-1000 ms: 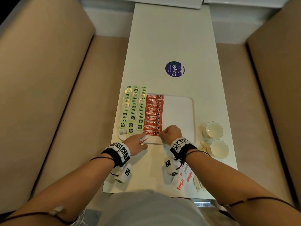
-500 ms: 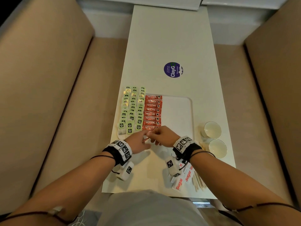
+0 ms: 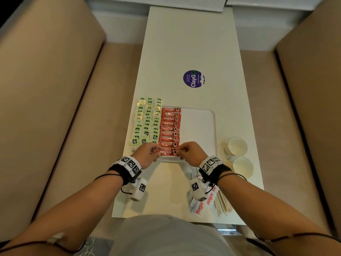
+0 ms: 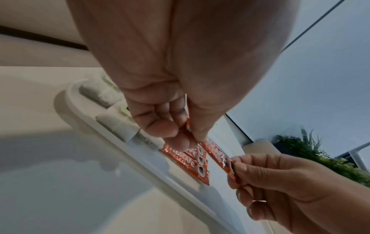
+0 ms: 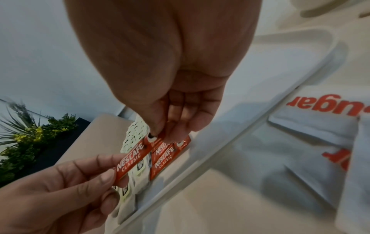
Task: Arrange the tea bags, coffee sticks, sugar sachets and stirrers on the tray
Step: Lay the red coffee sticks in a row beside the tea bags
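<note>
The table (image 3: 190,43) is seen from above by the head view, facing forward and down. The fingers are viewed closely from each wrist, along the palm. The held coffee stick (image 3: 168,152) and the tray's near edge (image 4: 140,167) are shared by all three views.

red coffee stick (image 3: 167,152) | level, lifted | above tray (image 3: 210,126) near edge

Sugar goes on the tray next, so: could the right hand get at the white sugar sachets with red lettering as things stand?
Probably yes, once freed. The white sugar sachets lie uncovered on the table just under the right wrist, but the right hand pinches one end of a red Nescafe coffee stick, the left hand the other.
</note>
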The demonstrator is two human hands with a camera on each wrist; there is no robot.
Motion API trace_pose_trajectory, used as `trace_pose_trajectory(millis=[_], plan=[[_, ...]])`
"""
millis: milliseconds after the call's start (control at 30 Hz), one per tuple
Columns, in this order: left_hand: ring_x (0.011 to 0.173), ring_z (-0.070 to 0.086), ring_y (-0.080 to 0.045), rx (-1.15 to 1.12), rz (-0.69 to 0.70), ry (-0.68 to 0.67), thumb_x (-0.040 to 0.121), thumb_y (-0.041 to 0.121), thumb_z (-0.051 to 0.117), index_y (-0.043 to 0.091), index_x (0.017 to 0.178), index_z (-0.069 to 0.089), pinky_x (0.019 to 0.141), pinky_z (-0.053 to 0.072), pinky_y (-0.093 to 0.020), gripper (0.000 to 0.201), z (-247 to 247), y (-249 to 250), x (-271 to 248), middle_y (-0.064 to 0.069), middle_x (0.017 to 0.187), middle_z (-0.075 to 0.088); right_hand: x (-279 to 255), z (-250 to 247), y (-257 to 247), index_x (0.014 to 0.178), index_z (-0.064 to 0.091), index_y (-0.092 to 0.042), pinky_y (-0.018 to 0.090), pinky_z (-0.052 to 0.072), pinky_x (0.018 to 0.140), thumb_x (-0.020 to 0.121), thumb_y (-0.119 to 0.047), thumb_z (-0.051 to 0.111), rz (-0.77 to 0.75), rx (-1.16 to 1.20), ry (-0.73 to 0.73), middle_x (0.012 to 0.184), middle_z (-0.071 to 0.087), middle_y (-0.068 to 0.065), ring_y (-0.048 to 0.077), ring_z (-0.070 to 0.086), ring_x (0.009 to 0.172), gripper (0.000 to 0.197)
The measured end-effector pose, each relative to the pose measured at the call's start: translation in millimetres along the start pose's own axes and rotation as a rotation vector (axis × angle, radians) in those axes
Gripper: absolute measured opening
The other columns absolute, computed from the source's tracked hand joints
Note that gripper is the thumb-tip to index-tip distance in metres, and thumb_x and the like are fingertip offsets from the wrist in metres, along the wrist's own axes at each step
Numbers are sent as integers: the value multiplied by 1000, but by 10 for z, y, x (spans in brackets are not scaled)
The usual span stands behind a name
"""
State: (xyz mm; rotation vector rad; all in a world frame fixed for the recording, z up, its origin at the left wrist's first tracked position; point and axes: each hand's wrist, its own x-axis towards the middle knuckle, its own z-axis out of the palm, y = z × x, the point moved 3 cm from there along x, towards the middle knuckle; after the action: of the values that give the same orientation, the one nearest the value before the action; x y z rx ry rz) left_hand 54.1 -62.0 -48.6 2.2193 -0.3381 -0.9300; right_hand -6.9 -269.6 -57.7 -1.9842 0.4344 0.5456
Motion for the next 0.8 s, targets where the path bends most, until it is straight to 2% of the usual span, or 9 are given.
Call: trace_pose_trajectory(millis=[133, 200, 267, 333, 400, 433, 567, 700, 800], plan=[[59, 59, -6, -11, -56, 55, 97, 15, 62, 20, 104, 73, 56, 42, -19, 14, 1, -17, 43, 1, 71, 69, 15, 14, 49, 94, 74, -11, 29, 55, 75, 96, -22, 67, 31, -23, 25, 86, 73, 4, 12, 66, 74, 13], [58, 59, -8, -18, -91, 88, 94, 15, 67, 19, 96, 74, 60, 46, -21, 8, 28, -24, 60, 5, 65, 66, 22, 28, 69, 90, 73, -12, 31, 57, 80, 95, -21, 68, 52, -34, 50, 85, 72, 2, 14, 66, 77, 11], [64, 61, -11, -9, -119, 132, 90, 16, 71, 20, 88, 71, 67, 52, -26, 4, 42, -27, 66, 9, 63, 62, 28, 54, 86, 84, 71, -17, 32, 57, 82, 94, -20, 70, 81, -38, 69, 84, 71, 0, 15, 67, 80, 11], [70, 61, -13, 23, -138, 159, 88, 15, 72, 20, 85, 68, 66, 49, -25, 7, 61, -25, 72, 8, 69, 62, 37, 83, 99, 78, 68, -21, 32, 57, 83, 92, -20, 72, 109, -50, 90, 85, 71, 0, 17, 68, 84, 15], [74, 60, -13, 59, -162, 183, 89, 12, 70, 19, 85, 66, 61, 44, -22, 9, 73, -17, 82, 4, 79, 63, 54, 110, 110, 77, 67, -21, 32, 57, 83, 91, -22, 73, 131, -75, 112, 87, 72, 0, 17, 69, 87, 15], [76, 60, -15, 76, -167, 189, 88, 10, 69, 20, 83, 64, 62, 45, -23, 12, 82, -14, 90, 3, 82, 63, 58, 121, 114, 77, 67, -20, 32, 56, 82, 91, -22, 73, 138, -88, 122, 87, 71, -1, 17, 69, 87, 15], [82, 65, -23, 157, -170, 191, 85, 9, 71, 22, 73, 57, 77, 55, -34, 23, 95, 21, 104, -3, 84, 67, 75, 146, 121, 81, 68, -19, 30, 54, 78, 91, -23, 73, 157, -115, 136, 88, 71, -1, 15, 67, 86, 11], [83, 64, -24, 216, -164, 182, 85, 12, 73, 20, 73, 55, 73, 49, -30, 23, 95, 53, 112, -5, 87, 68, 90, 161, 131, 82, 69, -18, 33, 56, 81, 90, -22, 73, 177, -137, 136, 88, 71, -2, 15, 67, 85, 10], [83, 64, -24, 234, -161, 181, 85, 11, 73, 18, 73, 55, 73, 50, -31, 22, 101, 67, 113, -6, 86, 68, 101, 184, 137, 84, 69, -17, 34, 57, 82, 90, -21, 73, 181, -155, 132, 88, 71, -2, 15, 67, 85, 8]])
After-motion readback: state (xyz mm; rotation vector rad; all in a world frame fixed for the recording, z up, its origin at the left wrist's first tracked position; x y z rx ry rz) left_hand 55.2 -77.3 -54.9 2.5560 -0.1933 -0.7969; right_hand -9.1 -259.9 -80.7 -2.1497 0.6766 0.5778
